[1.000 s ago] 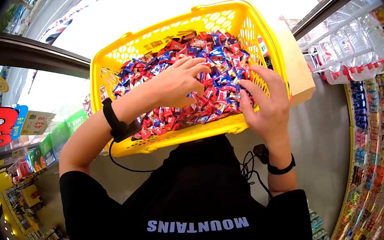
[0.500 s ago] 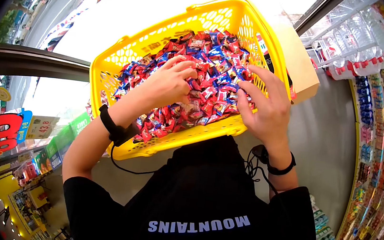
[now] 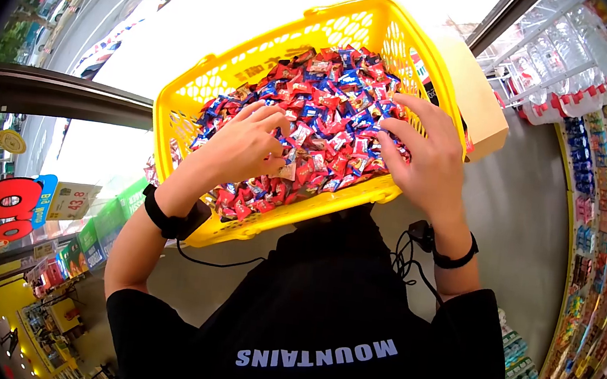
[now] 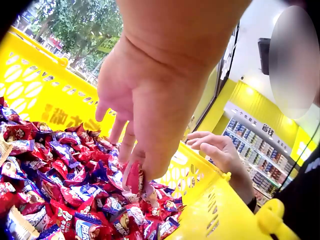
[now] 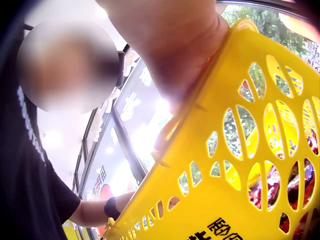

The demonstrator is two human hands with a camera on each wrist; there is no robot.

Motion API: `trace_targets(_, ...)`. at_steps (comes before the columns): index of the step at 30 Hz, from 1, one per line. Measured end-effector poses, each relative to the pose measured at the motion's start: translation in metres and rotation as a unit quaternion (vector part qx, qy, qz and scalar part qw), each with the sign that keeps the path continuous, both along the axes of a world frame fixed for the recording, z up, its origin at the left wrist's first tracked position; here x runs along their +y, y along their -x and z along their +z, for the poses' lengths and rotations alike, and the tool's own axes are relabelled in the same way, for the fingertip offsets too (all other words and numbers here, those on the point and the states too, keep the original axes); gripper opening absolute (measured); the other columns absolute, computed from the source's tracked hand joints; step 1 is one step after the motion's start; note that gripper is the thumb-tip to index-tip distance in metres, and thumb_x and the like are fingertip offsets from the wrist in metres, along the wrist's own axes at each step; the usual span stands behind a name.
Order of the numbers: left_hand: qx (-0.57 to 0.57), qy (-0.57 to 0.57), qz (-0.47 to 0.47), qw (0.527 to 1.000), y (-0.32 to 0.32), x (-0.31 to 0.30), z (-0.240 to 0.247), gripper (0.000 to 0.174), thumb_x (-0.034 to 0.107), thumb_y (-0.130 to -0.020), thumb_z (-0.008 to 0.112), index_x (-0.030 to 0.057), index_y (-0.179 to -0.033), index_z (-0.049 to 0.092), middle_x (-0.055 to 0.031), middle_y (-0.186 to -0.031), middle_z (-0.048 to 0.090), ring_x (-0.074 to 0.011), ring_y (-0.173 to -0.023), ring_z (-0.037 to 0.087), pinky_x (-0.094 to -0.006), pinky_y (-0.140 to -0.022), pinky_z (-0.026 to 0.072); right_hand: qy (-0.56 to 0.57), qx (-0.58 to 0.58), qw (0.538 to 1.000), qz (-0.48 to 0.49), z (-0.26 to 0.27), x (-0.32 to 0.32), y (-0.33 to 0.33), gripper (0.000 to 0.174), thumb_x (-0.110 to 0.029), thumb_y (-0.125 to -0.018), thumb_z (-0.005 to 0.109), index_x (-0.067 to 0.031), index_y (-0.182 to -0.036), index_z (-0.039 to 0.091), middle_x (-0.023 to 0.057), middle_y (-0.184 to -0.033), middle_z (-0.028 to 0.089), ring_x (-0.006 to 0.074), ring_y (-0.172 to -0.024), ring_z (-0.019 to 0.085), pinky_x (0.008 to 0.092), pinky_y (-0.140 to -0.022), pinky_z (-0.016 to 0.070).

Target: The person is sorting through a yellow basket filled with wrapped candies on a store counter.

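A yellow basket [image 3: 280,226] holds a heap of candies [image 3: 328,109] in red and blue wrappers. Over the heap's left part, my left hand [image 3: 244,144] has its fingers bent downward. The left wrist view shows that hand [image 4: 150,115] pinching a red-wrapped candy [image 4: 134,177] between thumb and fingers. My right hand [image 3: 428,159] lies across the basket's right near corner, its loosely bent fingers reaching inside over the candies. In the right wrist view the basket wall [image 5: 185,210] hides most of this hand.
A cardboard box [image 3: 474,97] is beyond the basket's right side. Stocked shelves [image 3: 600,241] line the far right, near bottled water packs [image 3: 575,71]. Price signs [image 3: 71,203] stand at the left. A black cable [image 3: 222,264] hangs below the basket.
My left hand has shifted left and slightly toward my body over the candies. My right hand keeps nearly the same place at the basket corner.
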State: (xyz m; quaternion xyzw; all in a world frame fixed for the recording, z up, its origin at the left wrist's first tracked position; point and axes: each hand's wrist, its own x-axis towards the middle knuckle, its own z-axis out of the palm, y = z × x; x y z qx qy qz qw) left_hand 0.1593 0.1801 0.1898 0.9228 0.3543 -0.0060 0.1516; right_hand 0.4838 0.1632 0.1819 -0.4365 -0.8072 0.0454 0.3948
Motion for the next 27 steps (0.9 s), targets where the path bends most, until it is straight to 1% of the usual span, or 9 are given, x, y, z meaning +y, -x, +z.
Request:
trace_targets(4, -0.070, -0.067, 0.010, 0.995, -0.011, -0.012, 0.027, 0.013, 0.021, -0.084, 0.084, 0.0092, -0.080, 0.079, -0.0071, -0.128, 0.066, -0.0340, -0.142, 0.052, -0.0543, -0.124, 0.0370, 0.002, -0.018, 0.996, 0.089, 0.020, -0.010, 0.028, 0.030, -0.029, -0.085, 0.085, -0.0085, -0.105, 0.076, 0.0141, -0.133, 0.067, 0.0350, -0.125, 0.061, 0.0514, -0.111, 0.0459)
trace_targets(5, -0.081, -0.074, 0.014, 0.994, -0.012, -0.017, 0.033, 0.014, 0.020, -0.081, 0.087, 0.0102, -0.081, 0.078, -0.0067, -0.130, 0.066, -0.0346, -0.144, 0.052, -0.0560, -0.124, 0.0370, 0.023, -0.042, 0.994, 0.100, 0.020, -0.016, 0.040, 0.038, -0.032, -0.082, 0.089, -0.0094, -0.110, 0.076, 0.0135, -0.140, 0.064, 0.0348, -0.131, 0.059, 0.0524, -0.117, 0.0430)
trace_targets(8, -0.106, -0.129, 0.030, 0.985, -0.014, -0.035, 0.042, 0.015, 0.023, -0.083, 0.084, 0.0099, -0.080, 0.077, -0.0046, -0.128, 0.065, -0.0306, -0.143, 0.052, -0.0544, -0.126, 0.0357, 0.048, -0.076, 0.983, 0.162, 0.008, -0.023, 0.067, 0.040, -0.034, -0.083, 0.088, -0.0084, -0.111, 0.074, 0.0144, -0.138, 0.063, 0.0338, -0.131, 0.059, 0.0526, -0.116, 0.0426)
trace_targets(12, -0.121, -0.139, 0.055, 0.981, -0.002, -0.060, 0.043, 0.015, 0.024, -0.083, 0.086, 0.0120, -0.082, 0.076, -0.0042, -0.130, 0.065, -0.0308, -0.142, 0.053, -0.0555, -0.126, 0.0357, 0.071, -0.061, 0.958, 0.271, 0.005, -0.022, 0.072, 0.035, -0.030, -0.084, 0.088, -0.0079, -0.107, 0.073, 0.0141, -0.136, 0.063, 0.0338, -0.129, 0.059, 0.0522, -0.113, 0.0443)
trace_targets(13, -0.127, -0.142, 0.061, 0.980, -0.001, -0.064, 0.042, 0.016, 0.024, -0.084, 0.086, 0.0122, -0.082, 0.076, -0.0039, -0.131, 0.065, -0.0308, -0.142, 0.053, -0.0554, -0.125, 0.0358, 0.048, -0.065, 0.963, 0.256, 0.008, -0.025, 0.076, 0.028, -0.033, -0.088, 0.083, -0.0069, -0.093, 0.074, 0.0113, -0.127, 0.069, 0.0293, -0.123, 0.063, 0.0496, -0.111, 0.0447)
trace_targets(16, -0.140, -0.148, 0.061, 0.977, 0.006, -0.070, 0.032, 0.019, 0.022, -0.082, 0.089, 0.0112, -0.088, 0.075, -0.0086, -0.133, 0.065, -0.0344, -0.141, 0.054, -0.0581, -0.124, 0.0368, 0.053, -0.057, 0.959, 0.272, 0.001, -0.027, 0.085, 0.021, -0.027, -0.087, 0.082, -0.0072, -0.092, 0.074, 0.0101, -0.126, 0.070, 0.0292, -0.122, 0.063, 0.0487, -0.110, 0.0457)
trace_targets(19, -0.130, -0.129, 0.085, 0.979, 0.011, -0.082, 0.029, 0.021, 0.025, -0.084, 0.088, 0.0119, -0.094, 0.076, -0.0095, -0.136, 0.064, -0.0342, -0.142, 0.053, -0.0576, -0.125, 0.0355, 0.026, -0.061, 0.966, 0.250, -0.004, -0.030, 0.091, 0.015, -0.020, -0.086, 0.080, -0.0074, -0.089, 0.073, 0.0089, -0.123, 0.070, 0.0291, -0.121, 0.064, 0.0478, -0.109, 0.0464)
trace_targets(22, -0.130, -0.118, 0.096, 0.980, 0.017, -0.091, 0.024, 0.023, 0.027, -0.084, 0.088, 0.0126, -0.098, 0.076, -0.0106, -0.139, 0.063, -0.0344, -0.143, 0.052, -0.0574, -0.125, 0.0347, 0.025, -0.062, 0.965, 0.254, -0.001, -0.036, 0.096, 0.020, -0.013, -0.079, 0.085, -0.0078, -0.093, 0.071, 0.0096, -0.123, 0.068, 0.0317, -0.118, 0.064, 0.0486, -0.105, 0.0490)
trace_targets(27, -0.130, -0.206, 0.099, 0.965, 0.025, -0.106, 0.022, 0.021, 0.033, -0.089, 0.083, 0.0139, -0.095, 0.076, -0.0010, -0.131, 0.067, -0.0256, -0.137, 0.057, -0.0559, -0.125, 0.0349, 0.034, -0.040, 0.970, 0.237, 0.005, -0.049, 0.114, 0.020, -0.010, -0.079, 0.084, -0.0078, -0.095, 0.071, 0.0092, -0.122, 0.069, 0.0324, -0.116, 0.065, 0.0481, -0.104, 0.0497)
